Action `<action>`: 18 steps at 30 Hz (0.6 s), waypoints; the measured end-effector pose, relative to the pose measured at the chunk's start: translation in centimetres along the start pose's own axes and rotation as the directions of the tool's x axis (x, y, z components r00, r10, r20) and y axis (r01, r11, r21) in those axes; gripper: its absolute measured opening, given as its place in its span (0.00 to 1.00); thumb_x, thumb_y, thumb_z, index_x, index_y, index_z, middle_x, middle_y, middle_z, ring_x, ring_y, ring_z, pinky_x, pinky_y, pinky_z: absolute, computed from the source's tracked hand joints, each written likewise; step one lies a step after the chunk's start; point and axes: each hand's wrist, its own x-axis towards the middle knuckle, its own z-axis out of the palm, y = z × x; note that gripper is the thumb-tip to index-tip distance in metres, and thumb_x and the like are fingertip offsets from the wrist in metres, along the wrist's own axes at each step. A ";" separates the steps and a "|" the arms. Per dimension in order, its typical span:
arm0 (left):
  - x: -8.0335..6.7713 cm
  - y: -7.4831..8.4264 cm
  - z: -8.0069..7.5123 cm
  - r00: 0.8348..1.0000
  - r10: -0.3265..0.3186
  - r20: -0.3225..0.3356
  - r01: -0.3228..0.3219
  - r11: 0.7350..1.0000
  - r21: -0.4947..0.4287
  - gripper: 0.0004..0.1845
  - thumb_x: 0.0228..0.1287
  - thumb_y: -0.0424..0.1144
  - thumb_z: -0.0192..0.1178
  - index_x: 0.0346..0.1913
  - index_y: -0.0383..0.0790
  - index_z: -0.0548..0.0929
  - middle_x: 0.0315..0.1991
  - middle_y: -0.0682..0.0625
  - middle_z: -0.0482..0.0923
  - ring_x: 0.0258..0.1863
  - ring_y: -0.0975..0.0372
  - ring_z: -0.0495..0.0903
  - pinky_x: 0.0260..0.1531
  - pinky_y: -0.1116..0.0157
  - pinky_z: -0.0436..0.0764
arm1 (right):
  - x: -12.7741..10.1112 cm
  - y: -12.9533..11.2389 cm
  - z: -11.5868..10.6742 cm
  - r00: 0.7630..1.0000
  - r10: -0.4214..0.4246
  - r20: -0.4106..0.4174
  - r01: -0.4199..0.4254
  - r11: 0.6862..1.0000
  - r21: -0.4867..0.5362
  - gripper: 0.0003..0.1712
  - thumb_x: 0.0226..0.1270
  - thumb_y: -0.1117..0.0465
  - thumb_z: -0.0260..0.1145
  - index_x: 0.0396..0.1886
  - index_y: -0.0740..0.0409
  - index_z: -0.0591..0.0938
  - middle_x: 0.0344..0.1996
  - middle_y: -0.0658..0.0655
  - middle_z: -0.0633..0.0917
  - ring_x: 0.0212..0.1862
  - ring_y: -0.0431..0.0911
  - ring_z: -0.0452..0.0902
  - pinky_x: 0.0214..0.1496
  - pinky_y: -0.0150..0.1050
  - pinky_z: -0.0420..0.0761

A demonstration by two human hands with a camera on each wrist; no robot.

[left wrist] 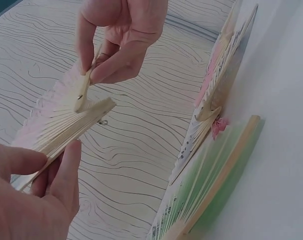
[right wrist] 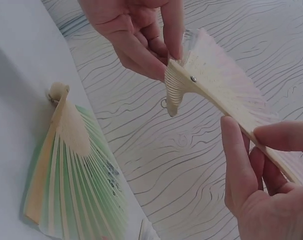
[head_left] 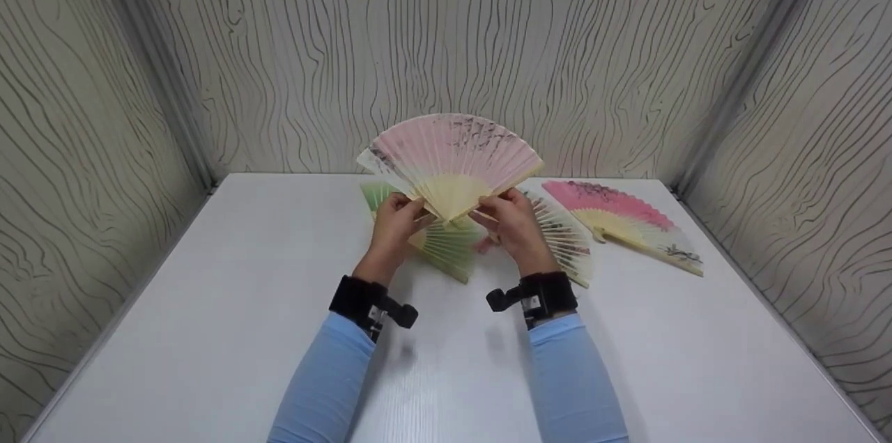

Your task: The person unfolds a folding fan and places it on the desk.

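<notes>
A pale pink folding fan [head_left: 453,150] with bamboo ribs is spread wide and held upright above the white table [head_left: 209,304]. My left hand [head_left: 408,210] pinches its left outer rib near the pivot. My right hand [head_left: 498,210] pinches the right outer rib. In the left wrist view my left hand [left wrist: 49,157] grips the rib of the fan [left wrist: 51,120] between thumb and fingers. In the right wrist view my right hand [right wrist: 251,137] holds the other rib just below the fan's pivot [right wrist: 193,78].
Three more spread fans lie on the table behind my hands: a green fan [head_left: 449,244] under them, a white patterned fan [head_left: 566,237] beside my right hand, and a deep pink fan [head_left: 627,220] at far right. Wood-grain walls [head_left: 627,46] enclose three sides.
</notes>
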 end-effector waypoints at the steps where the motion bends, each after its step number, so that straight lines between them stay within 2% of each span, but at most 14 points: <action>1: 0.0 0.0 0.0 1.000 -0.001 -0.014 0.001 0.999 -0.040 0.10 0.83 0.32 0.57 0.58 0.30 0.75 0.57 0.38 0.80 0.55 0.53 0.87 0.63 0.58 0.91 | 0.1 0.1 0.0 1.000 0.005 -0.010 -0.005 0.999 0.047 0.15 0.80 0.69 0.62 0.62 0.58 0.78 0.44 0.52 0.87 0.43 0.43 0.91 0.57 0.40 0.93; 4: 0.2 -0.1 0.0 0.997 0.010 -0.075 -0.022 0.988 -0.154 0.12 0.84 0.31 0.55 0.61 0.28 0.73 0.62 0.34 0.78 0.60 0.49 0.86 0.64 0.59 0.90 | 0.2 0.5 0.4 0.999 0.027 -0.029 -0.020 0.981 0.193 0.11 0.80 0.70 0.62 0.55 0.55 0.80 0.39 0.51 0.87 0.39 0.42 0.92 0.55 0.42 0.92; 6: 0.3 -0.1 0.1 0.992 0.027 -0.126 -0.054 0.975 -0.216 0.11 0.85 0.30 0.54 0.62 0.29 0.72 0.64 0.32 0.78 0.62 0.47 0.86 0.65 0.59 0.90 | 0.3 0.9 1.0 0.999 0.037 -0.032 -0.025 0.954 0.299 0.10 0.80 0.71 0.61 0.52 0.55 0.80 0.39 0.52 0.87 0.39 0.43 0.92 0.53 0.42 0.93; 9: 0.6 -0.2 0.0 0.978 0.038 -0.207 -0.091 0.964 -0.251 0.07 0.84 0.31 0.55 0.55 0.30 0.73 0.59 0.35 0.80 0.57 0.50 0.88 0.63 0.60 0.90 | 0.5 1.5 2.0 0.999 0.026 -0.026 -0.013 0.911 0.412 0.11 0.81 0.73 0.60 0.54 0.58 0.80 0.41 0.54 0.84 0.42 0.45 0.90 0.53 0.39 0.94; 12: 0.8 -0.1 -0.3 0.965 0.036 -0.259 -0.108 0.958 -0.266 0.04 0.84 0.31 0.56 0.50 0.34 0.73 0.52 0.40 0.79 0.50 0.56 0.87 0.60 0.62 0.91 | 0.5 1.9 2.9 1.000 0.016 -0.016 -0.007 0.885 0.466 0.11 0.83 0.72 0.59 0.57 0.60 0.79 0.43 0.55 0.83 0.44 0.46 0.87 0.51 0.37 0.95; 15: 0.7 0.3 -0.5 0.960 0.034 -0.276 -0.114 0.953 -0.280 0.04 0.84 0.32 0.57 0.49 0.35 0.73 0.50 0.42 0.79 0.48 0.58 0.86 0.58 0.64 0.92 | 0.4 1.9 3.3 1.000 0.006 -0.011 -0.001 0.884 0.467 0.06 0.86 0.66 0.58 0.54 0.60 0.80 0.40 0.55 0.84 0.41 0.46 0.89 0.50 0.38 0.95; 18: 0.6 0.6 -0.6 0.960 0.036 -0.279 -0.120 0.950 -0.288 0.04 0.84 0.33 0.57 0.50 0.35 0.73 0.51 0.41 0.78 0.50 0.57 0.85 0.61 0.61 0.91 | 0.3 1.9 3.3 1.000 -0.006 -0.027 0.018 0.888 0.459 0.09 0.88 0.60 0.56 0.49 0.60 0.81 0.38 0.55 0.87 0.39 0.46 0.91 0.48 0.38 0.95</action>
